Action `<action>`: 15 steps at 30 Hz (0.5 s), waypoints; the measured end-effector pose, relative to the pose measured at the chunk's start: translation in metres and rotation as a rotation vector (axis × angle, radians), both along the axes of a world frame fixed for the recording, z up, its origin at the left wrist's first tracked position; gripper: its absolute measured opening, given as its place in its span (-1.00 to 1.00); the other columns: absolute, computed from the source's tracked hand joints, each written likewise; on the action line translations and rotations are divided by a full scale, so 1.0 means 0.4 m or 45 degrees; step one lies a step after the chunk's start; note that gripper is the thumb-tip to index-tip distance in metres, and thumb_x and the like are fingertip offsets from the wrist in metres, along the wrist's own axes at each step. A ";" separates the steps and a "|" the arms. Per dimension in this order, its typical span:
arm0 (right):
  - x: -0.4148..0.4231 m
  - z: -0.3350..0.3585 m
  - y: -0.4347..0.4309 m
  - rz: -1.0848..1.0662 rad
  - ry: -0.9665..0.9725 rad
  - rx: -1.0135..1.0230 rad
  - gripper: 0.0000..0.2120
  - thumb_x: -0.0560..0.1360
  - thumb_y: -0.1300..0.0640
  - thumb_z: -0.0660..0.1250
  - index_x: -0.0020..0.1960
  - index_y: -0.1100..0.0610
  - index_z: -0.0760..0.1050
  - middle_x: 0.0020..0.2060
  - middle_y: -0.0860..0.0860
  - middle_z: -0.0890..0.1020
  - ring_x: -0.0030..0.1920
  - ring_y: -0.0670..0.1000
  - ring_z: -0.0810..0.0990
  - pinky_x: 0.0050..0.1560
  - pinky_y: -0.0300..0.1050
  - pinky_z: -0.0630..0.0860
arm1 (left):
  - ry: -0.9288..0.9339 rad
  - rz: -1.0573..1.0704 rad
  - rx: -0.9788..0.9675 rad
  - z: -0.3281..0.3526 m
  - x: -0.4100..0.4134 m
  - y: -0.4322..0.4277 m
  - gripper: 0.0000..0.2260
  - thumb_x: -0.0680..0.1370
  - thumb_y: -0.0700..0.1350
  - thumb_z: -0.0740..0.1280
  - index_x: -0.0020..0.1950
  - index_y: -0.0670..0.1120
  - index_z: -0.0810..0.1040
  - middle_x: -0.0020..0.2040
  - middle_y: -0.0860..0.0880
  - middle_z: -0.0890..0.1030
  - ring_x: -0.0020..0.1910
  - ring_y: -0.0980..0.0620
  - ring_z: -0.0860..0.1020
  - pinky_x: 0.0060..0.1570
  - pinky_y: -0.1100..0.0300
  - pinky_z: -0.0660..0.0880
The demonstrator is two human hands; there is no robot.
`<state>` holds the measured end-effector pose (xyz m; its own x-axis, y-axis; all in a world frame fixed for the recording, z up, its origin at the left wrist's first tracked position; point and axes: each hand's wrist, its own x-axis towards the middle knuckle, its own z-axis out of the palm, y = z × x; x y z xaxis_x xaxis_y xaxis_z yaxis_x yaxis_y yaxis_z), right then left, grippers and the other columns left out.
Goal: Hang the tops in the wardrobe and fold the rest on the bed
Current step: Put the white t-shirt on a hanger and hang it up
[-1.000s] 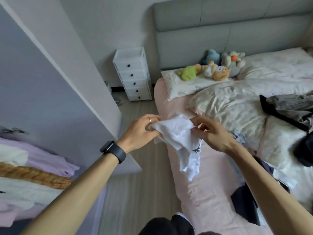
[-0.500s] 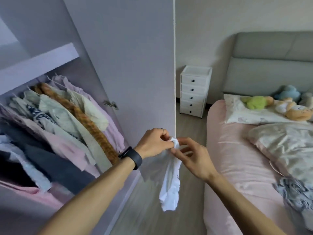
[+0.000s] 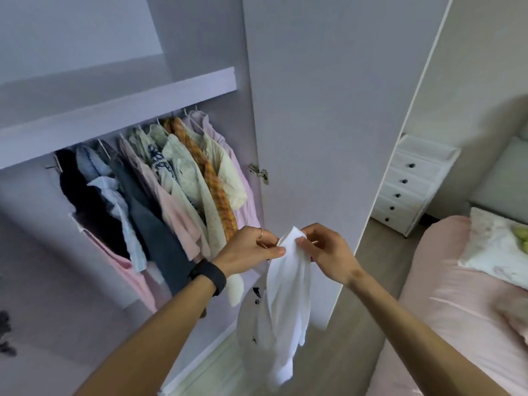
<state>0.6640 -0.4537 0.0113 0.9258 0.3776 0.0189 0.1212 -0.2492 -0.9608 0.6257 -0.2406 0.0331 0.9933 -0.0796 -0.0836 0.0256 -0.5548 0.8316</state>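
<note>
While our left hand (image 3: 249,250) and right hand (image 3: 328,254) each pinch the upper edge of the white top (image 3: 285,307), which hangs straight down between them, the hung clothes (image 3: 177,181) in the wardrobe (image 3: 120,118) lie up and leftward, nearer our left hand

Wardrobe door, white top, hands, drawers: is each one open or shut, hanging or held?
wardrobe door: open.
white top: held up by its top edge, dangling loose, not yet hung up.
left hand: pinches the white top.
right hand: pinches the white top.
hanging clothes: hung up, packed side by side.
white drawer unit: all drawers shut.
</note>
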 end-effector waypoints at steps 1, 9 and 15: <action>0.016 0.001 0.007 -0.013 -0.034 -0.007 -0.94 0.57 0.03 0.42 -0.08 -0.09 0.59 -0.15 -0.13 0.69 -0.14 0.01 0.67 -0.05 0.07 0.62 | -0.023 0.061 0.004 0.004 0.002 0.005 -0.73 0.48 -0.01 0.48 -0.36 -0.06 0.54 -0.44 0.11 0.50 -0.42 0.16 0.47 -0.31 0.32 0.37; 0.045 -0.092 0.018 0.247 -0.399 -0.578 -0.54 0.35 -0.45 0.39 0.10 -0.21 0.45 0.02 -0.29 0.55 0.06 -0.22 0.50 -0.01 -0.25 0.49 | -0.222 0.797 -0.154 0.021 0.033 -0.019 -0.93 0.44 -0.01 0.50 -0.23 0.06 0.66 -0.28 0.11 0.68 -0.25 0.17 0.61 -0.22 0.35 0.52; 0.154 -0.137 -0.015 0.398 -0.564 -0.798 -0.77 0.61 -0.10 0.30 0.09 0.01 0.62 -0.04 -0.08 0.59 0.05 0.01 0.50 0.01 -0.07 0.51 | -0.163 1.217 0.085 0.018 -0.002 0.055 -0.91 0.44 0.05 0.44 -0.16 0.07 0.60 -0.25 0.15 0.65 -0.14 0.10 0.60 -0.16 0.20 0.50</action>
<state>0.7258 -0.4598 -0.0433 0.7326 0.6782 0.0574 0.6084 -0.6148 -0.5020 0.6249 -0.2187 0.0404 0.6381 0.7680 0.0547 0.4023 -0.3932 0.8268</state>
